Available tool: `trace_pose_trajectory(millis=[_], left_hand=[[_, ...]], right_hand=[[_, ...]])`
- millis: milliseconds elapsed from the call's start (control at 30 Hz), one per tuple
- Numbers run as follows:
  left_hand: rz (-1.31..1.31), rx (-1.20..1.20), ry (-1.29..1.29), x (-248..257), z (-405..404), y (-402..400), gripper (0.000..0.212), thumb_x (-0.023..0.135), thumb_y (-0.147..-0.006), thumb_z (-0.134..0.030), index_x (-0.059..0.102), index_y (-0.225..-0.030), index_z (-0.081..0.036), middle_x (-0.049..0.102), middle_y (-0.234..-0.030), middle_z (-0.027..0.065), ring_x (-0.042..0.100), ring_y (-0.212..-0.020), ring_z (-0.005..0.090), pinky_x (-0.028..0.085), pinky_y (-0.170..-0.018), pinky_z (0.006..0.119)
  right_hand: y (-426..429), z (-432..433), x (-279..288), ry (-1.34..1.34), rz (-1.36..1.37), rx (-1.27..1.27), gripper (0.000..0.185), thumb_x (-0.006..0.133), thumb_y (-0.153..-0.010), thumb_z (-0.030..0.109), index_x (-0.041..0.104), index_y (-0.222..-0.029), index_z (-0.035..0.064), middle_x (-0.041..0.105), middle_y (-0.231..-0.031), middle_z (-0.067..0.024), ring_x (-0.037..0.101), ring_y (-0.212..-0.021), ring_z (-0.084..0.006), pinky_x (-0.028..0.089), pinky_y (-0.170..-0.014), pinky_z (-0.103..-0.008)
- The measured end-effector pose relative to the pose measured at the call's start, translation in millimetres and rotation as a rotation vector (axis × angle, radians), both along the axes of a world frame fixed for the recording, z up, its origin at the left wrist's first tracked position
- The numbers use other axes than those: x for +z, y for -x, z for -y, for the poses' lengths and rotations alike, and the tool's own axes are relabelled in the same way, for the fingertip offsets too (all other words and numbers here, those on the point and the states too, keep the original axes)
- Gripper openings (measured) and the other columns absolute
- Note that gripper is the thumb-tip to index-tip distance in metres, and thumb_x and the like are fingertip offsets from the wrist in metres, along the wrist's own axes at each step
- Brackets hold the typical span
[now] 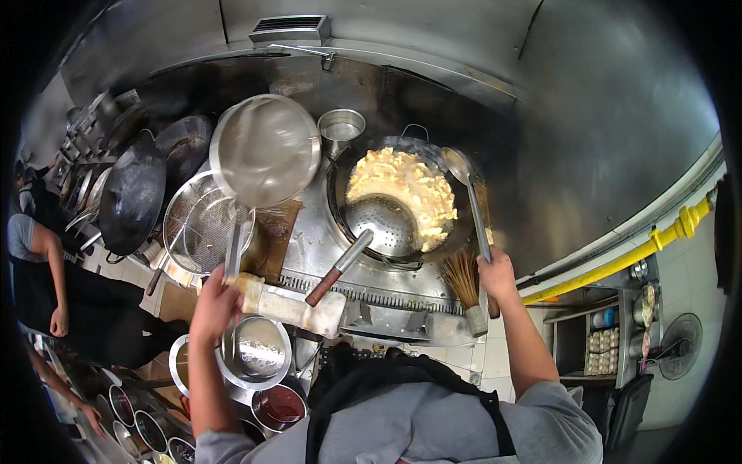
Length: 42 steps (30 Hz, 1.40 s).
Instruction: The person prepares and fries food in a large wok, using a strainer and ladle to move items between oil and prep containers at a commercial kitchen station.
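My left hand (pixel 217 304) grips the metal handle of a large round strainer (pixel 266 148), blurred by motion and raised left of the wok. My right hand (pixel 498 275) holds the long handle of a metal ladle (pixel 458 165), whose bowl is at the wok's upper right rim. Pale yellow pieces of food (pixel 400 185) lie in bubbling liquid in the black wok (pixel 339 185). A perforated skimmer (pixel 385 223) sits in the wok's near side, its wooden-ended handle resting over the rim, with no hand on it. Below my left hand stands a metal pot (pixel 284 339) of cloudy liquid.
A wire-mesh strainer (pixel 188 232) lies left of the stove. A bamboo wok brush (pixel 464 278) leans by my right hand. Folded cloths (pixel 307 310) line the front edge. Spare woks (pixel 133 197) stand left, near a person in an apron (pixel 69 301). A yellow pipe (pixel 614 264) runs right.
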<state>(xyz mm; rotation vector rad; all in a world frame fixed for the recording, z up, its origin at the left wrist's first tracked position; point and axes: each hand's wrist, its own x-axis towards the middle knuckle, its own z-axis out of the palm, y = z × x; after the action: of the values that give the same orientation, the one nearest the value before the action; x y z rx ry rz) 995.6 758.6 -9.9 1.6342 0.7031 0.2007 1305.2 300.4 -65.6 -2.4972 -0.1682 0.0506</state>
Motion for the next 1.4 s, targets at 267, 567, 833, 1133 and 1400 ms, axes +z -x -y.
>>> trace_pose_trajectory(millis=[267, 567, 833, 1133, 1400], left_hand=[[-0.372, -0.155, -1.066, -48.5, 36.2, -213.4, 0.041, 0.036, -0.097, -0.014, 0.047, -0.136, -0.010, 0.068, -0.095, 0.0228, 0.068, -0.086, 0.0384, 0.054, -0.076, 0.048], [-0.182, -0.295, -0.698, -74.2, 58.2, -257.0, 0.024, 0.052, -0.079, 0.000, 0.065, -0.099, 0.001, 0.067, -0.089, 0.0266, 0.068, -0.074, 0.0377, 0.055, -0.063, 0.046], [-0.183, -0.308, -0.149, -94.5, 39.9, -255.8, 0.020, 0.052, -0.085, 0.000, 0.063, -0.101, 0.000, 0.060, -0.064, 0.0127, 0.054, -0.041, 0.0218, 0.042, -0.037, 0.035], [-0.132, -0.246, 0.514, -83.5, 38.4, -225.9, 0.021, 0.051, -0.090, -0.003, 0.051, -0.111, -0.006, 0.049, -0.061, 0.0008, 0.043, -0.043, 0.0077, 0.035, -0.037, 0.024], [-0.105, -0.284, 0.772, -80.4, 59.6, -211.6, 0.020, 0.046, -0.094, -0.005, 0.040, -0.112, -0.012, 0.049, -0.065, -0.0008, 0.039, -0.043, 0.0053, 0.032, -0.036, 0.021]], right_hand=[[-1.1, -58.8, 3.7, -0.588, -0.527, -0.188, 0.019, 0.052, -0.092, 0.011, 0.046, -0.107, 0.0004, 0.051, -0.066, -0.0067, 0.046, -0.042, -0.0161, 0.039, -0.036, -0.0326], [-21.8, -109.5, 11.2, -1.125, -1.088, -0.230, 0.022, 0.046, -0.097, 0.017, 0.042, -0.079, 0.0064, 0.043, -0.057, -0.0005, 0.042, -0.043, -0.0122, 0.037, -0.038, -0.0261], [-37.8, -112.9, 22.5, -1.267, -1.358, -0.016, 0.015, 0.047, -0.097, 0.015, 0.045, -0.087, 0.0034, 0.046, -0.062, 0.0021, 0.043, -0.045, -0.0055, 0.036, -0.038, -0.0201], [-3.1, -101.6, 69.5, -0.915, -0.999, 0.044, 0.008, 0.054, -0.092, 0.008, 0.047, -0.090, 0.0048, 0.048, -0.068, -0.0010, 0.041, -0.045, -0.0068, 0.034, -0.035, -0.0230], [1.4, -67.4, 48.5, 0.024, 0.044, 0.416, 0.025, 0.061, -0.084, 0.018, 0.057, -0.095, -0.0043, 0.065, -0.082, -0.0259, 0.065, -0.075, -0.0414, 0.053, -0.068, -0.0461]])
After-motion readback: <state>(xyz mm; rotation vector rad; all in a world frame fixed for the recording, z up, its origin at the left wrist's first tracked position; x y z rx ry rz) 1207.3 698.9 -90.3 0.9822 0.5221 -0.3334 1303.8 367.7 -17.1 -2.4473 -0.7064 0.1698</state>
